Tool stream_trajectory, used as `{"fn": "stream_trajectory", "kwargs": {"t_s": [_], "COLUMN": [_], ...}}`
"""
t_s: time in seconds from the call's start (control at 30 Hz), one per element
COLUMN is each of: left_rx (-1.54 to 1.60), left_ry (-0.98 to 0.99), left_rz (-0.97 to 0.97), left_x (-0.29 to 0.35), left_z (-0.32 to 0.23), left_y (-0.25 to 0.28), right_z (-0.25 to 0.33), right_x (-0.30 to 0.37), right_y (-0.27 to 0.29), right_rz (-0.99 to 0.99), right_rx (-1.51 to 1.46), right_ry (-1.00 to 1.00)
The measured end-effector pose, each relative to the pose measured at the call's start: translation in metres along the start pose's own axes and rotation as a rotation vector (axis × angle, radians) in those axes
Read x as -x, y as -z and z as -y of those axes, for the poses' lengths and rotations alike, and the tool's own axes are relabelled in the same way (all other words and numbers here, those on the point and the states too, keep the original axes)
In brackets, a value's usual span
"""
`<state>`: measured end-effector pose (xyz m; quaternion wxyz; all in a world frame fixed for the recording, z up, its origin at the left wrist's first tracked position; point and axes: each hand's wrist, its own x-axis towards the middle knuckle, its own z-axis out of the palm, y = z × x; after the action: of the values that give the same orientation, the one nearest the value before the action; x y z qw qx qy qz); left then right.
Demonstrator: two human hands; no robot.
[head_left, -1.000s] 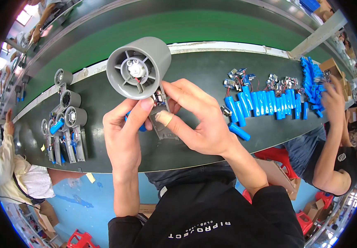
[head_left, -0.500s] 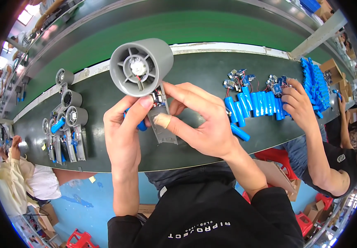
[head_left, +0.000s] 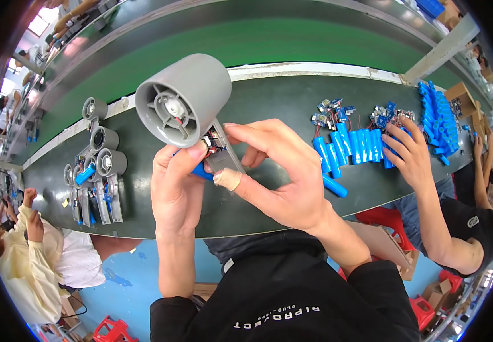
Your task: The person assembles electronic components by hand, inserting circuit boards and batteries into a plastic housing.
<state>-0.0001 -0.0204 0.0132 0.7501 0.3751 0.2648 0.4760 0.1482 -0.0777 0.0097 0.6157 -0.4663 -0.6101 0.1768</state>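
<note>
A grey fan housing (head_left: pixel 209 85) with a round barrel and an open handle is held up above the dark table. White spokes and a pale hub sit inside the barrel. My left hand (head_left: pixel 175 188) grips the handle from the left, its thumb pressed beside a small circuit board (head_left: pixel 215 142) in the handle. Next to those fingers shows part of a blue battery cell (head_left: pixel 201 171), mostly hidden. My right hand (head_left: pixel 289 176) pinches the handle from the right, index finger at its upper edge and taped thumb on its lower part.
Several grey fan housings (head_left: pixel 111 163) lie at the left on the table (head_left: pixel 269 102). To the right are blue battery cells (head_left: pixel 366 145) with wired boards (head_left: pixel 333 108), where a co-worker's hand (head_left: pixel 409 148) reaches in. Beyond stand a blue battery heap (head_left: pixel 440 122) and a cardboard box (head_left: pixel 460 96).
The fan housing has shifted slightly left and tilted, its barrel opening turned more to the lower left. Both hands keep hold of it. The co-worker's hand has moved slightly left over the boards.
</note>
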Motion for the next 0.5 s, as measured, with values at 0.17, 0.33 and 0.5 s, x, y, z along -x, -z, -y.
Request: {"fn": "stream_trajectory", "kwargs": {"t_s": [0.17,0.33,0.5], "left_rx": [0.041,-0.008,-0.301], "left_ry": [-0.033,-0.063,-0.044], "left_rz": [-0.003,-0.001,-0.135], "left_x": [-0.001,-0.015,-0.100], "left_z": [0.000,0.000,-0.010], "left_y": [0.002,0.001,0.018], "right_z": [-0.001,-0.012,-0.043], "right_x": [0.005,0.003,0.010], "right_y": [0.002,0.000,-0.004], "right_rz": [0.049,0.086,0.003], "right_rx": [0.037,0.025,0.107], "right_ry": [-0.086,-0.130,-0.225]}}
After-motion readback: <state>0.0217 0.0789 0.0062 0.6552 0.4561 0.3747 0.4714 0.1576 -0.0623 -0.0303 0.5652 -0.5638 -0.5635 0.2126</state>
